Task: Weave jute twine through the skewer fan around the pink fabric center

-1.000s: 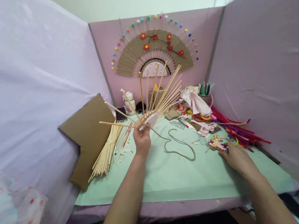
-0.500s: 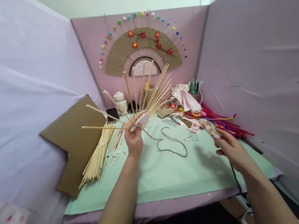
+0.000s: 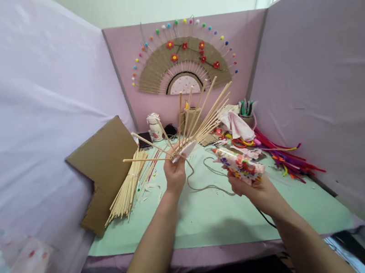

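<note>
My left hand (image 3: 175,174) holds a fan frame of thin wooden sticks (image 3: 207,115) by its base, where a small white piece (image 3: 184,150) is fixed. The sticks spread up and to the right, with a few pointing left. A brown cord (image 3: 207,188) trails from the base onto the green tabletop. My right hand (image 3: 253,190) grips a flower-patterned glue gun (image 3: 240,164), its orange nozzle pointing left toward the fan frame but apart from it. A black cable hangs below that hand.
A bundle of sticks (image 3: 129,184) and bent cardboard (image 3: 104,167) lie at left. At back stand a white bottle (image 3: 155,128) and a cup of tools (image 3: 246,115). Coloured pipe cleaners (image 3: 284,152) lie at right. A finished fan (image 3: 187,59) hangs on the back panel.
My right hand has brought the glue gun left, closer to the fan frame, and the gun now shows side-on. The fan frame is tilted a little further right. The whole view has shifted slightly.
</note>
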A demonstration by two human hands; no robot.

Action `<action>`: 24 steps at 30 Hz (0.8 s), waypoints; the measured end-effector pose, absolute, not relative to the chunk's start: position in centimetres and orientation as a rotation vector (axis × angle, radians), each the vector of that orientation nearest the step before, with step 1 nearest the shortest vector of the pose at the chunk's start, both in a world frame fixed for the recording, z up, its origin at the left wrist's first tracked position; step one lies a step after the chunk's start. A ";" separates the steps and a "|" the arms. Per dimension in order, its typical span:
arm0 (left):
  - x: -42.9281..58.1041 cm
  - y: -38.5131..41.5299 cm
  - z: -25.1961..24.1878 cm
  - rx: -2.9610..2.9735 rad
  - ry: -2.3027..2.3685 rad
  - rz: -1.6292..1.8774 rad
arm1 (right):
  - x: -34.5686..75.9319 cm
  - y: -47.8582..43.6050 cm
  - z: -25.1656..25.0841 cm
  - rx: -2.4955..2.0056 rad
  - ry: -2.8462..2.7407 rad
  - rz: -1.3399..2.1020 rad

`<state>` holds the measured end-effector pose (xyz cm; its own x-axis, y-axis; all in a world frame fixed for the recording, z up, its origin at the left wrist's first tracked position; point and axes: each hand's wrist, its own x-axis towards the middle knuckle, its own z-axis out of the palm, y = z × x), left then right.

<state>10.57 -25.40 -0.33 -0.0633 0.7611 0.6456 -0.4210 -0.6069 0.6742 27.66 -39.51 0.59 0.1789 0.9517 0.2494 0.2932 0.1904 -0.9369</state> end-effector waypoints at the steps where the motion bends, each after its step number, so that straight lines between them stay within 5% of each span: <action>1: 10.6 -25.6 -0.3 1.384 0.383 1.777 | 27.2 -39.3 1.0 -1.334 -1.414 0.674; 13: 10.7 -26.4 -0.5 1.508 0.312 1.666 | 24.4 -37.4 3.2 -1.200 -1.798 0.237; 24: 11.0 -26.6 -0.3 1.364 0.340 1.651 | 24.5 -37.1 2.8 -1.230 -1.807 0.275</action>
<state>11.04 -26.63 -0.33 0.0556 0.7833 0.6192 -0.4752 -0.5247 0.7063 24.46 -37.06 2.81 -0.0955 0.8293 0.5506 0.6276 0.4795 -0.6134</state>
